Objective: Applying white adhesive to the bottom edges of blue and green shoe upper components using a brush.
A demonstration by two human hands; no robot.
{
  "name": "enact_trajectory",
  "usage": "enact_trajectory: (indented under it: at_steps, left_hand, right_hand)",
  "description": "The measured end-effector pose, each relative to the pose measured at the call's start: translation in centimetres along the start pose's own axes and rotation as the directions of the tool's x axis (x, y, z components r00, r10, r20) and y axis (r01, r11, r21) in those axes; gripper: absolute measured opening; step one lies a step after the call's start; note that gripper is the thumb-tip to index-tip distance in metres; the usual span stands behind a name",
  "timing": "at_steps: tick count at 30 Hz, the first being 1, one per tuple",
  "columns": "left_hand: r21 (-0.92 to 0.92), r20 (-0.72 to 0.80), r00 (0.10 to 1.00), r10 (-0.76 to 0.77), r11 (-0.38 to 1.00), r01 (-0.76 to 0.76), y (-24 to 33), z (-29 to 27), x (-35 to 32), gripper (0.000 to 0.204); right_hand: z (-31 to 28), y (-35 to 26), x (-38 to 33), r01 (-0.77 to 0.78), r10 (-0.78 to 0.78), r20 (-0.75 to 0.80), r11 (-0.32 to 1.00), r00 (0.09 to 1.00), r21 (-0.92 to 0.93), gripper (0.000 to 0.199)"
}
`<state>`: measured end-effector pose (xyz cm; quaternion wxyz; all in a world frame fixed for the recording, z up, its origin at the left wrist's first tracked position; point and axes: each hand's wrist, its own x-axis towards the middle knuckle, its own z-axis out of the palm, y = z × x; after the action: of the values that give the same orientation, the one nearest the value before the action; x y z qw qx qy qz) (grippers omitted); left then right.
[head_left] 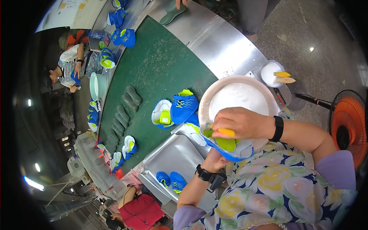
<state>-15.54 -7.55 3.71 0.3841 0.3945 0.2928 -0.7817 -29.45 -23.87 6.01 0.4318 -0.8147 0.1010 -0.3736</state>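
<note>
My left hand (217, 161) grips a blue shoe upper (240, 155) from below, at the near side of a pale basin (204, 103) with white contents. The upper is tilted, its opening facing up and showing a lime-green lining. Over that opening, my right hand (240, 123) is closed round a yellow-handled brush (226, 132); its tip is mostly hidden by the upper and my fingers. Just left of the basin, a blue upper (184, 108) and another with a white inside (161, 114) rest together.
A green conveyor belt (161, 57) carries several dark grey foot-shaped pieces (122, 116). Two small blue uppers (177, 181) lie on a metal tray (172, 153). Right of the basin stand a white tub (267, 73) with two brushes and an orange fan (347, 130). Co-workers are around the belt.
</note>
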Motion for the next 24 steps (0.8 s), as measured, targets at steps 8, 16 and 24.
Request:
enact_trajectory:
  at_steps: [8, 16, 24]
  left_hand:
    - [-0.085, 0.207, 0.975, 0.082, 0.994, -0.065, 0.6, -3.3, 0.3, 0.037]
    - [0.097, 0.436, 0.811, 0.391, 0.875, -0.474, 3.5, -1.8, -2.2, 0.057]
    - [0.161, 0.285, 0.658, 0.698, 0.642, -0.75, 6.4, -2.5, -3.6, 0.042]
  right_hand:
    - [-0.7, 0.6, -1.7, -0.354, 0.35, 0.167, 0.935, 0.922, -0.008, 0.025]
    - [-4.6, 0.6, -0.5, -0.476, 0.479, 0.174, 0.877, 0.86, -0.063, 0.025]
    - [-2.6, 0.5, 4.1, -0.324, 0.331, 0.073, 0.941, 0.941, -0.095, 0.023]
